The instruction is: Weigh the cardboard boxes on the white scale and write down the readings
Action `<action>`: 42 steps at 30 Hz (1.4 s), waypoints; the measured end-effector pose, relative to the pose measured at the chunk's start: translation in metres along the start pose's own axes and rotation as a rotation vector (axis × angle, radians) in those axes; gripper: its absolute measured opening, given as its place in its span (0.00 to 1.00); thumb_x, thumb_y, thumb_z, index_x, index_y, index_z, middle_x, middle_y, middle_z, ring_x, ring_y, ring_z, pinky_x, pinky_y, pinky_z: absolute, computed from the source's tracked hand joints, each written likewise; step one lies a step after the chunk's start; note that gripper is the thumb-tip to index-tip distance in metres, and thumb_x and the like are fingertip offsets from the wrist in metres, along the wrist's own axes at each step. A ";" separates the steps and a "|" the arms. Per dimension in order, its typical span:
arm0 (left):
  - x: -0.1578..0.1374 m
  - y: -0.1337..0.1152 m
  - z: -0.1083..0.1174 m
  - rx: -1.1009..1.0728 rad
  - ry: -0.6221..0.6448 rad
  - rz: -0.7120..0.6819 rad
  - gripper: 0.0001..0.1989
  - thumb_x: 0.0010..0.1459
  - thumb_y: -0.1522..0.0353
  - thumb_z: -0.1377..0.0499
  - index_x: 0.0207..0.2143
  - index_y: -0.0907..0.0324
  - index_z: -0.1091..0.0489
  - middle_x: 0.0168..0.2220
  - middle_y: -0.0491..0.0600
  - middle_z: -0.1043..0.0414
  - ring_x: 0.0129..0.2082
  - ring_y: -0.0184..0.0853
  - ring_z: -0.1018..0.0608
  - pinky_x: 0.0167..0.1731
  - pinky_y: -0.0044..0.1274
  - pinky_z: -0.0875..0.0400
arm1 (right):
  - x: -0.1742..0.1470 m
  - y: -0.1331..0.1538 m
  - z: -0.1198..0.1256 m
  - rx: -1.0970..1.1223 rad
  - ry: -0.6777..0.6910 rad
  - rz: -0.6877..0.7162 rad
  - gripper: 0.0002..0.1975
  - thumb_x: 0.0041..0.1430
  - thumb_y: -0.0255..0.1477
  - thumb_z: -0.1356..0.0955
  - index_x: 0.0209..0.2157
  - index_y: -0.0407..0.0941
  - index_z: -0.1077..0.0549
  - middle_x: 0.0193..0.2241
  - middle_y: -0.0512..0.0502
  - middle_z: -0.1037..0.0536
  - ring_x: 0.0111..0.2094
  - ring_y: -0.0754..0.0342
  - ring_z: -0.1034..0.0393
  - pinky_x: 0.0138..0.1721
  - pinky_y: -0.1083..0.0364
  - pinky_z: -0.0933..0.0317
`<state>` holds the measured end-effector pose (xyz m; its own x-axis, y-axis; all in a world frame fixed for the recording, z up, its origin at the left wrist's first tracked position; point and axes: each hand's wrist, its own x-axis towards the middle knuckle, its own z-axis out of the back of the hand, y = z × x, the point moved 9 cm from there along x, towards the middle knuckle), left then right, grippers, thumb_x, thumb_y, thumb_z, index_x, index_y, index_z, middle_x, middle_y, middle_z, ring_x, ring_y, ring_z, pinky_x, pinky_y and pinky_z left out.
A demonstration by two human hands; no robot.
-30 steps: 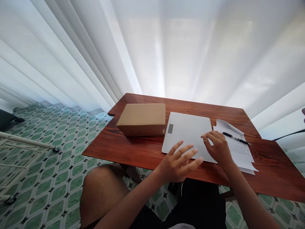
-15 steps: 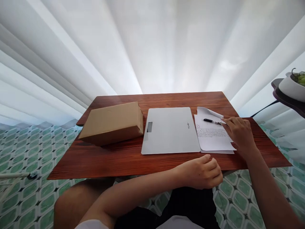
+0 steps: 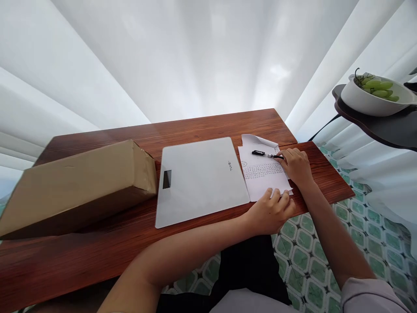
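The pen (image 3: pixel 267 154) lies across the printed papers (image 3: pixel 265 187), beyond the left hand, with one end at the right hand's fingertips. Nearest, the left hand (image 3: pixel 272 213) is half open, fingers loosely bent at the papers' near edge, gripping nothing visible. A little farther, the right hand (image 3: pixel 296 165) has its fingers curled down at the pen's end; whether they pinch it cannot be told. Left of both hands, a white scale (image 3: pixel 202 182) rests on the table (image 3: pixel 195 126), with a cardboard box (image 3: pixel 78 182) past it. Beyond the right hand, to its right, a bowl (image 3: pixel 368 102) holds green grapes (image 3: pixel 381 89).
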<state>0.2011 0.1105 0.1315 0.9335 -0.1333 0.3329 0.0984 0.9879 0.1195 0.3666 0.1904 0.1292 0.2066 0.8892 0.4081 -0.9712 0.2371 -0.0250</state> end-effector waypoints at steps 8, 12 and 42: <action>0.000 0.001 -0.004 -0.112 0.063 0.001 0.21 0.65 0.67 0.52 0.56 0.69 0.34 0.53 0.64 0.32 0.49 0.47 0.27 0.47 0.38 0.31 | 0.000 -0.004 -0.007 -0.010 0.053 -0.091 0.14 0.73 0.36 0.39 0.41 0.42 0.28 0.36 0.38 0.21 0.40 0.43 0.31 0.40 0.48 0.48; 0.000 0.002 -0.004 -0.111 0.043 0.006 0.20 0.64 0.68 0.53 0.53 0.69 0.33 0.51 0.63 0.30 0.48 0.48 0.26 0.46 0.37 0.30 | -0.001 -0.009 0.009 0.017 -0.063 -0.145 0.14 0.73 0.36 0.41 0.43 0.42 0.31 0.37 0.36 0.22 0.40 0.42 0.30 0.42 0.47 0.43; 0.000 0.001 -0.011 -0.170 0.086 0.068 0.20 0.65 0.69 0.54 0.52 0.70 0.32 0.52 0.65 0.29 0.51 0.53 0.25 0.48 0.45 0.26 | -0.020 0.035 -0.014 0.963 0.221 -0.259 0.19 0.65 0.40 0.33 0.24 0.47 0.38 0.14 0.56 0.30 0.13 0.59 0.38 0.18 0.58 0.41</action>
<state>0.2050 0.1123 0.1212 0.9652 -0.0662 0.2531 0.0847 0.9944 -0.0629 0.3305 0.1860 0.1076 0.3467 0.9307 0.1167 -0.5564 0.1039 0.8244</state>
